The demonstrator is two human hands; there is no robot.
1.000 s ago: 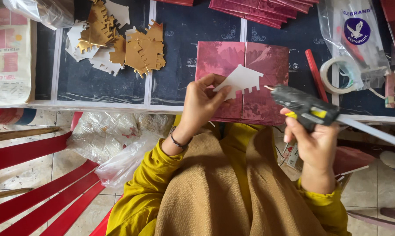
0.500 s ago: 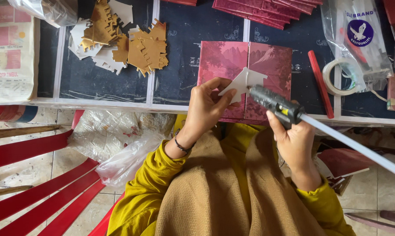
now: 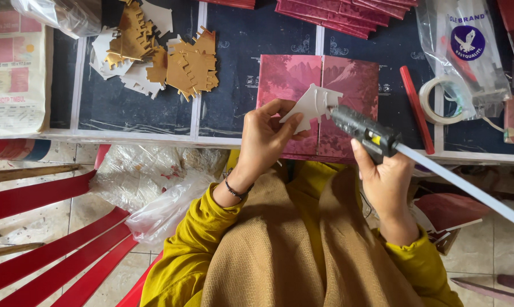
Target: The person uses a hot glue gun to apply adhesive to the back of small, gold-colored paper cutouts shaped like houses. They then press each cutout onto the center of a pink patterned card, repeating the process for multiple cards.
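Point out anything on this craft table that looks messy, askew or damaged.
Nothing looks damaged or spilled. The gold and white cutouts lie in a loose, overlapping heap at the upper left. The left hand holds a white cutout against the glue gun in the right hand.

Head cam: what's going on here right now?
A person seated at a dark work table holds a small white cutout in the left hand and a black glue gun in the right hand, nozzle right at the cutout. Beneath lies an open red card. A pile of gold and white cutouts sits upper left.
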